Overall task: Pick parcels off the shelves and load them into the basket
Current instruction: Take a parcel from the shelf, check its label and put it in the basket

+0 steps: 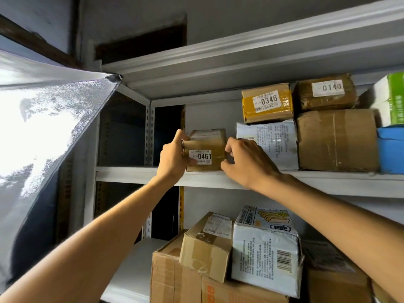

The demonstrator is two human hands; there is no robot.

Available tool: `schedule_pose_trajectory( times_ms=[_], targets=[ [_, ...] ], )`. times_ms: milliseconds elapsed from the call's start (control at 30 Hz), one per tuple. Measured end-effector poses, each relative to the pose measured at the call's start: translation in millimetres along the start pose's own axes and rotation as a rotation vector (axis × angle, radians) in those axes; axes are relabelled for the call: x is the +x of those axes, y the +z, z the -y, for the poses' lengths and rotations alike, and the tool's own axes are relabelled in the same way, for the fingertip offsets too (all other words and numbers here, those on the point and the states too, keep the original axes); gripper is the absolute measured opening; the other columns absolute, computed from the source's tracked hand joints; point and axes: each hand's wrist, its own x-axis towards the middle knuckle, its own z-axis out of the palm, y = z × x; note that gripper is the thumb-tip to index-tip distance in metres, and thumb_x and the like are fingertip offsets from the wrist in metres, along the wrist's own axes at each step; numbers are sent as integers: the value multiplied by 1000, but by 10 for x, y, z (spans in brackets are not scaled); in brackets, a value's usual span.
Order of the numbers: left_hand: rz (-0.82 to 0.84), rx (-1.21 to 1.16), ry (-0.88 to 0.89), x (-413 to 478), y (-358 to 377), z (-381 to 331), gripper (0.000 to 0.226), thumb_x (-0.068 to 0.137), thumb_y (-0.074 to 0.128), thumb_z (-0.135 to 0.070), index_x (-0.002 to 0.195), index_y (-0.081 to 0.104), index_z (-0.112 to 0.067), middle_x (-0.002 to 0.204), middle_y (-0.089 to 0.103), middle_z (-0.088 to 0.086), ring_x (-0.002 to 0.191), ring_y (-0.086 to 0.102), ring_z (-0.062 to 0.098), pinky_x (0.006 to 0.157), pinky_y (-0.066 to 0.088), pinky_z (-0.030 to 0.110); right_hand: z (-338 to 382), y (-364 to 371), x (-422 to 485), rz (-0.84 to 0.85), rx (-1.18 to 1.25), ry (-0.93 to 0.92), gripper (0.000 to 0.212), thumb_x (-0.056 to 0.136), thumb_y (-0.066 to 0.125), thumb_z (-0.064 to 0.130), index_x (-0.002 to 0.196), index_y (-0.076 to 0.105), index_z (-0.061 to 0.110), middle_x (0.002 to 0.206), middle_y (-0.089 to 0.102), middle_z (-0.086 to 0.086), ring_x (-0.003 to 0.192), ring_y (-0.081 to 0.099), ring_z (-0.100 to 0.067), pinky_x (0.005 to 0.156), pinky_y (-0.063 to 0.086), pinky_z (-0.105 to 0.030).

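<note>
Hands, two of them, reach up to the middle shelf (131, 174) of a grey metal rack. Between them sits one small brown parcel (213, 143), its white label reading 0461, standing at the front edge of that shelf near its left end. The left hand (172, 157) grasps the parcel's left side, fingers (180, 136) hooked over the top corner and the thumb pressed on the front face beside the label. The right hand (247, 162) grips the right side, with its fingers (231, 145) curled round the edge.

Six more things share this shelf, all to the right of the parcel. A white printed box (277, 141) stands just beside it, with a yellow-taped box (267, 103) labelled 0346 on top. Next comes a large brown box (336, 141) carrying a smaller one marked 0140 (325, 92). At the far right a blue container (391, 149) lies under a green-and-white carton (391, 99).

On the shelf below I count five boxes: a tilted brown box (207, 248) beside a white carton (264, 254) with a barcode, both resting on a wide brown box (170, 278) and an orange-printed box (229, 291), and one further brown box (336, 285) at the right.

One sheet of pale mesh (43, 127) hangs at the left, tied to the rack's corner.
</note>
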Motion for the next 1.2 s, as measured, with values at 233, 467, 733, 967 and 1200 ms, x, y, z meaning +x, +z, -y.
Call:
schedule_pose_trajectory(
  times_ms=[233, 467, 733, 967, 1200],
  targets=[
    [-25, -84, 44, -304, -259, 117, 32, 83, 69, -1, 100, 43, -9, 95, 63, -5, 76, 66, 4, 56, 58, 25, 362, 261, 139, 43, 289, 225, 58, 97, 46, 47, 134, 42, 2, 135, 50, -17, 122, 50, -31, 91, 44, -34],
    [121, -229, -155, -400, -399, -17, 55, 82, 73, -31, 121, 38, -15, 101, 59, -9, 85, 64, 6, 67, 57, 20, 499, 509, 251, -79, 591, 531, 62, 91, 59, 44, 134, 42, 3, 134, 49, -18, 117, 53, -32, 88, 44, -33],
    [315, -526, -524, -429, -594, -138, 33, 86, 66, -9, 118, 59, -2, 111, 68, 11, 99, 68, 26, 86, 57, 40, 425, 374, 73, 54, 764, 564, 79, 83, 71, 6, 148, 29, 18, 142, 48, -4, 124, 51, -25, 88, 45, -30],
    [269, -479, -492, -446, -689, -382, 48, 76, 70, 10, 116, 46, -2, 108, 62, 11, 98, 65, 29, 77, 59, 43, 478, 325, -18, -80, 988, 567, 57, 84, 73, 15, 134, 46, 12, 128, 60, -7, 105, 58, -20, 77, 44, -26],
    [176, -710, -363, -579, -656, -343, 51, 76, 66, 13, 121, 58, -8, 114, 66, 8, 106, 65, 27, 83, 57, 42, 356, 103, -129, -179, 822, 356, 64, 75, 79, 3, 127, 43, 9, 121, 55, -3, 107, 52, -12, 67, 35, 5]
  ],
)
